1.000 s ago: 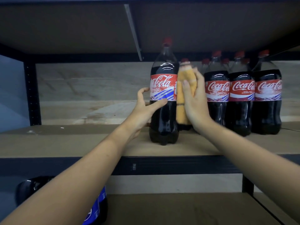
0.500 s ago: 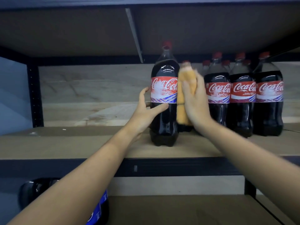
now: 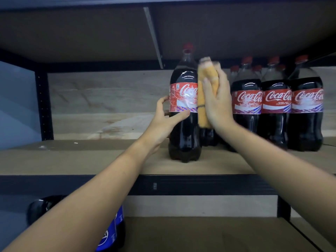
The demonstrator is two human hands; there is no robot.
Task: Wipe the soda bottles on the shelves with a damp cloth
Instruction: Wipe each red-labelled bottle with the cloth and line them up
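1. Nearest, on the lower brown shelf board [image 3: 209, 233] at its left end, a dark bottle with a blue label [image 3: 111, 231] shows partly behind the left forearm.
2. At the front edge of the middle brown shelf board [image 3: 91, 160], right of centre, stands the tall dark cola bottle with a red label and red cap [image 3: 183, 113], upright and apart from its row.
3. The left hand [image 3: 163, 120] steadies it from the left: thumb across the front below the label, fingers [image 3: 162, 100] curled round the far side, holding the bottle.
4. The right hand [image 3: 217, 104] presses a folded orange-yellow cloth [image 3: 207, 99] flat against the bottle's right flank, fingers fairly straight over it; the cloth's top is blurred.
5. To wipe well, I judge the left hand should grip firmly and turn the bottle while the cloth runs shoulder to base, covering neck and cap too.
6. Farther right and back, the other red-labelled cola bottles [image 3: 276, 106] stand in a tight group, probably next.
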